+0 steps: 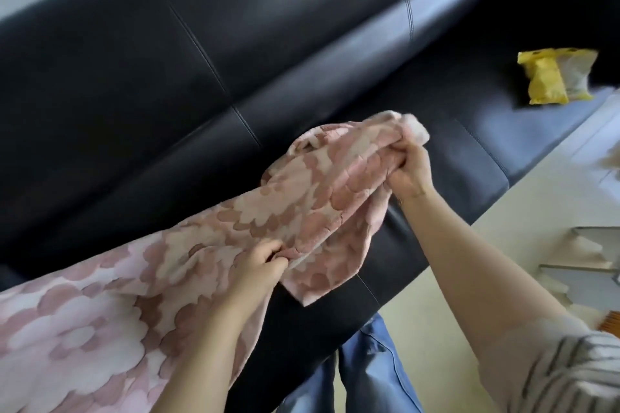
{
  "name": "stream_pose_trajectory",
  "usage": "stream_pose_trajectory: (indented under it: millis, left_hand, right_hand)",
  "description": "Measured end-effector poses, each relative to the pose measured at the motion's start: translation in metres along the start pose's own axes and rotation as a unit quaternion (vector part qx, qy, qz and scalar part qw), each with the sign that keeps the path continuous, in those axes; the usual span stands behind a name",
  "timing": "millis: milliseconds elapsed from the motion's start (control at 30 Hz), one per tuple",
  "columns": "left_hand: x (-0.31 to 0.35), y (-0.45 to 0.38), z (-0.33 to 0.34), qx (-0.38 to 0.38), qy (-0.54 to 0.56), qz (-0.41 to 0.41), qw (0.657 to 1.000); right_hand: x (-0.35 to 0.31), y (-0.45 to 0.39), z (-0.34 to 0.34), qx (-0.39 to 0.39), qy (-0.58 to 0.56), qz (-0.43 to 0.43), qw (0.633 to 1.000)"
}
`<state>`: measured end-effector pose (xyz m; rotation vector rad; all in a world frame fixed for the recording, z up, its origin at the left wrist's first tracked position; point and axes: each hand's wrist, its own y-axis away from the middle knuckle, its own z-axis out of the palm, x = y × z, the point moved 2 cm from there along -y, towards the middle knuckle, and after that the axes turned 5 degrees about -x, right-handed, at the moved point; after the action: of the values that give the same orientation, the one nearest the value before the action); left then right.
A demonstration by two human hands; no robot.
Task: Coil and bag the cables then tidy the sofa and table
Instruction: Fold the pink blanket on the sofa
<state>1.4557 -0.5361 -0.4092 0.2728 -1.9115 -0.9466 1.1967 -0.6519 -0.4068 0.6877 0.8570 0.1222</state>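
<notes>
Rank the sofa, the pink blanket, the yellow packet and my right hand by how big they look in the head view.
1. Sofa
2. Pink blanket
3. and 4. Yellow packet and right hand: look alike, and the hand is nearer the camera, so unranked.

No text, label, brand or number can be read anywhere. The yellow bag (pixel 555 75) on the sofa (pixel 201 60), well beyond the right hand (pixel 407 171), shows dark marks near its top edge and a pale printed panel, but both are too blurred to make out. The pink blanket (pixel 235 228) carries only a pattern.
</notes>
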Motion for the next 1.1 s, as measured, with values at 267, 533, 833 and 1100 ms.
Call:
stream_pose_trajectory:
  millis: [267, 533, 833, 1100]
  left_hand:
    - [0.033, -0.001, 0.003, 0.017, 0.020, 0.075, 0.997]
    - [0.002, -0.011, 0.044, -0.167, -0.250, -0.051, 0.952]
    - [0.071, -0.086, 0.079, -0.063, -0.141, 0.043, 0.987]
    - [0.140, -0.171, 0.121, 0.012, -0.158, 0.036, 0.987]
  right_hand:
    - [-0.073, 0.041, 0.053, -0.074, -0.116, -0.199, 0.970]
    - [0.051, 0.038, -0.119, 0.249, -0.032, 0.087, 0.964]
    - [0.071, 0.003, -0.203, 0.209, 0.036, 0.198, 0.957]
    - [0.022, -0.064, -0.235, 0.117, 0.196, 0.221, 0.948]
